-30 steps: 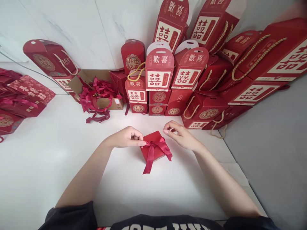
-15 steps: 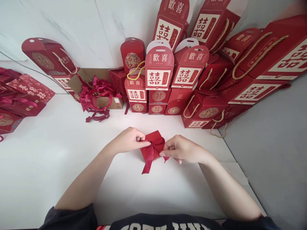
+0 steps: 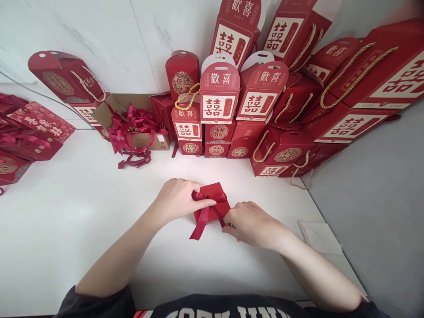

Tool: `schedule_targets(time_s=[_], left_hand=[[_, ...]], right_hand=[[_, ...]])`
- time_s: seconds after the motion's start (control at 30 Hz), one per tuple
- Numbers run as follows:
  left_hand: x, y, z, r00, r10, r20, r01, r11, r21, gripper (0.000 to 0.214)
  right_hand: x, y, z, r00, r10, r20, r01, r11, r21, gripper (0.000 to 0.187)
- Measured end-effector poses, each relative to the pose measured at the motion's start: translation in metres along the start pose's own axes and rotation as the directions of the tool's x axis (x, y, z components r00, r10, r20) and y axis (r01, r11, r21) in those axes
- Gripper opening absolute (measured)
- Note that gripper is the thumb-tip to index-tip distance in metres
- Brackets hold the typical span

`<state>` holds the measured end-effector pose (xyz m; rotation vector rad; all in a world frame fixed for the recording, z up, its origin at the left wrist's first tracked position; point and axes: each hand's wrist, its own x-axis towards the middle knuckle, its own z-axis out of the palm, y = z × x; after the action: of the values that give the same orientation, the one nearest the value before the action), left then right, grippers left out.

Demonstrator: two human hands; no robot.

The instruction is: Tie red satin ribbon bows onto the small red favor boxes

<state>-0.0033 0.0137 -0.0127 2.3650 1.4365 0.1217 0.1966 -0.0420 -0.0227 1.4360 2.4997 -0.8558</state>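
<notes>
A small red gift box (image 3: 213,190) lies on the white table in front of me, with a crimson ribbon (image 3: 201,221) tied in a bow on its top. From the left, my left hand (image 3: 180,198) is closed on the bow's left loop, its thumb pressed over the knot area. My right hand (image 3: 248,223) is closed at the box's lower right corner and grips the ribbon's right tail; its fingertips are partly hidden. The other tail hangs loose over the box's front edge onto the table.
An open cardboard box (image 3: 159,142) full of ribbons stands at the back, with loose ribbon (image 3: 134,160) before it. Red gift boxes (image 3: 220,101) are stacked along the back and right. More red boxes (image 3: 39,128) lie left. A white sheet (image 3: 319,237) lies right.
My right hand has moved down and toward me, drawing the ribbon's right tail along. My left thumb has slid right across the bow. The loose left tail has swung slightly left.
</notes>
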Motion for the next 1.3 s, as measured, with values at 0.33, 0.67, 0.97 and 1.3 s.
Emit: schedule_targets(time_s=[0.33,0.67,0.97,1.3], left_hand=[[-0.004,0.009,-0.001,0.999,-0.021,0.024,0.019,0.995,0.103,0.056],[-0.013,0.017,0.001,0.999,-0.027,-0.033,0.033,0.980,0.195,0.057],[-0.020,0.022,0.002,0.993,0.043,-0.107,-0.002,0.936,0.352,0.060],[-0.020,0.021,0.001,0.996,0.017,-0.091,0.017,0.934,0.356,0.066]], right_hand=[[-0.007,0.036,-0.021,0.982,-0.109,-0.156,0.163,0.902,0.399,0.027],[0.029,0.059,-0.007,0.946,-0.184,-0.266,0.312,0.743,0.593,0.011],[0.033,0.055,-0.009,0.894,-0.241,-0.377,0.443,0.597,0.669,0.017],[0.039,0.055,0.001,0.903,-0.214,-0.374,0.409,0.698,0.587,0.024]])
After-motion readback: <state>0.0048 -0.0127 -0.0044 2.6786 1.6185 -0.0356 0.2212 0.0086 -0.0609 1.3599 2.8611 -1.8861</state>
